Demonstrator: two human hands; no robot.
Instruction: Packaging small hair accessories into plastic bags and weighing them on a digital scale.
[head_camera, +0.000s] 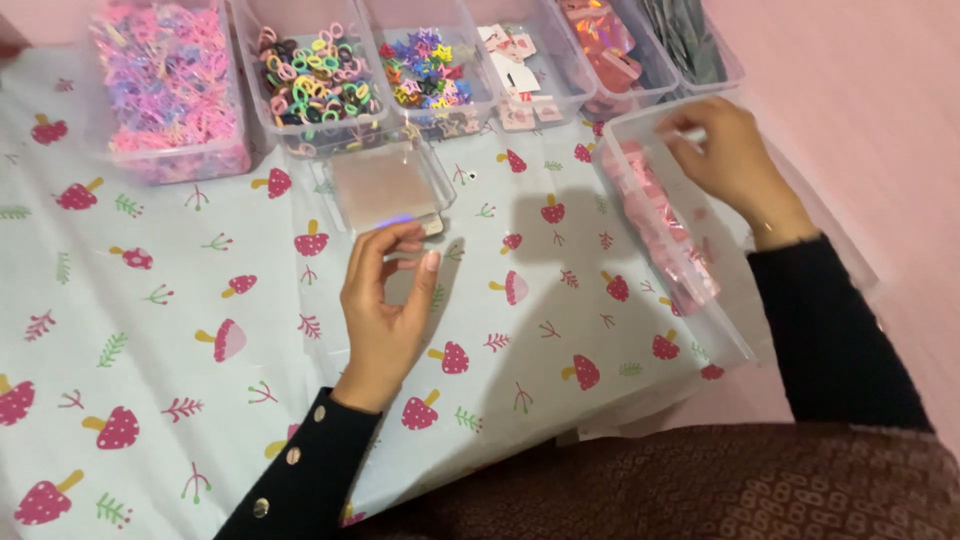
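My right hand (725, 160) reaches, fingers curled, into the clear bin (720, 330) of pink packets (660, 225), perhaps pinching one; my left hand (385, 300) hovers empty, so lift slowly.

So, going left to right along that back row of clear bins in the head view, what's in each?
Pink and purple hair ties → mixed-colour loop bands → small colourful star clips → white cards → shiny pink packets → dark items, too cut off to identify.
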